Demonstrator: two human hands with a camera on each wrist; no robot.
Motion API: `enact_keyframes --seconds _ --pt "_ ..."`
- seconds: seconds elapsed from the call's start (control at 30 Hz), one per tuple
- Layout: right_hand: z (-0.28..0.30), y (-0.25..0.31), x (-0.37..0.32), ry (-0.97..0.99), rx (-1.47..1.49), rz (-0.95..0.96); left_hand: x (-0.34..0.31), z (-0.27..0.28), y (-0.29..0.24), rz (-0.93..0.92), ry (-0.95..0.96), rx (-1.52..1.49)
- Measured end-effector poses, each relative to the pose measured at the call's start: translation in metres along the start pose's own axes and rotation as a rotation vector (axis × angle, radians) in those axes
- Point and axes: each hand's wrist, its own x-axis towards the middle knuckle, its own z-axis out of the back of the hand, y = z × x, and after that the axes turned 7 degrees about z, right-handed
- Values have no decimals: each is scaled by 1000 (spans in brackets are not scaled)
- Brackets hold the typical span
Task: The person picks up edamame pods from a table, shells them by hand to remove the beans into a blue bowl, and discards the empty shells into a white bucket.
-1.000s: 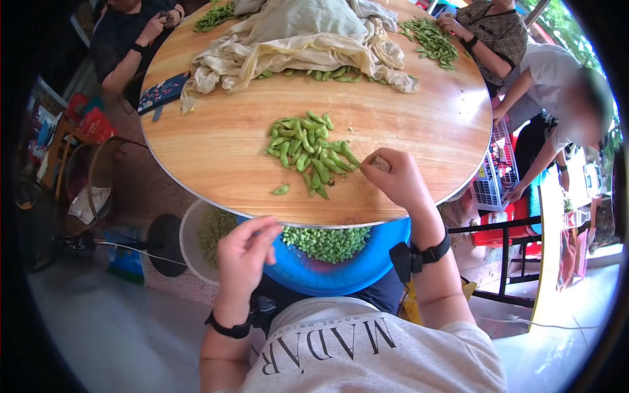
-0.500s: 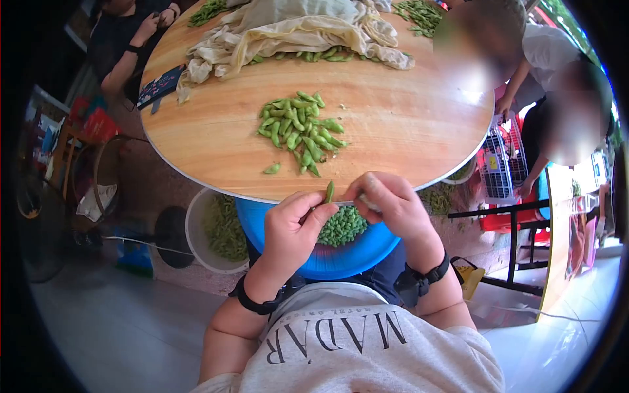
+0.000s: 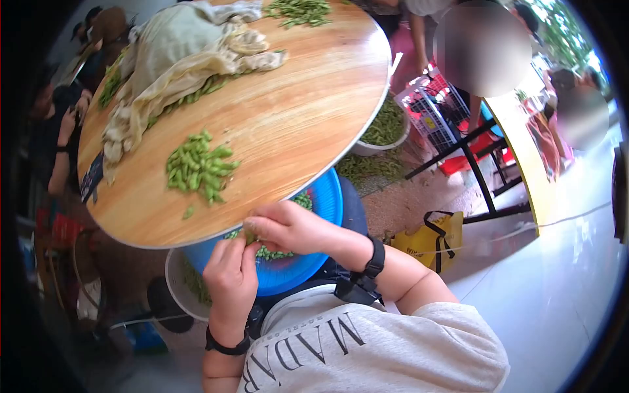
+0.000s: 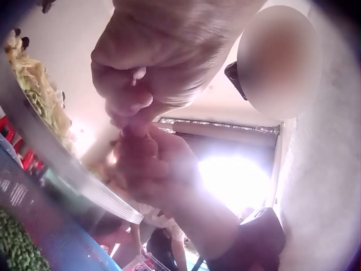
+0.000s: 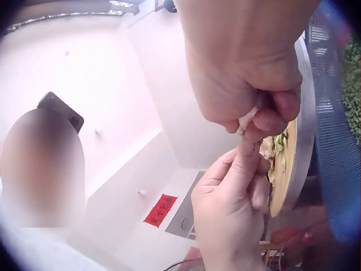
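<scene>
Both hands meet above the blue basket [image 3: 327, 226], close to the table's front edge. Between their fingertips a green edamame pod [image 3: 249, 237] shows, mostly hidden. My left hand [image 3: 229, 275] pinches it from below, fingers curled. From the other side my right hand [image 3: 291, 229] grips at the pod, thumb and fingertips against the left ones. A whitish bit [image 5: 246, 119] shows among the right fingers in the right wrist view. Shelled green beans [image 3: 272, 253] lie in the basket. Beyond the hands, a pile of pods [image 3: 200, 167] sits on the wooden table [image 3: 295, 124].
Cloth [image 3: 180, 59] covers more pods farther back on the table. A pale tub [image 3: 175, 278] stands beside the basket at left. Another tub of pods [image 3: 386, 128] is on the floor at right, near a yellow bag [image 3: 432, 242]. Other people are around the table.
The right hand left the pile and came back to the left hand, which held up a pod half a second ago. Now both hands meet at it. The head view has swung right.
</scene>
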Motion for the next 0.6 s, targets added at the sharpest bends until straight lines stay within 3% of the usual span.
enact_keyframes --seconds 0.13,0.23,0.3,0.4,0.6 --pt "1 -4 -8 -30 -62 101 -2 -8 -7 12 -30 -66" --pt "0 -8 -9 -84 -192 309 -7 -16 2 129 -58 -170" --pt "-3 -2 -10 -125 -216 336 -8 -21 3 445 -40 -557" --pt "-10 -10 -8 -188 -232 305 -2 -17 -8 690 -43 -869" --pt "-19 -11 -7 -53 -329 354 -5 -20 21 763 0 -1130"
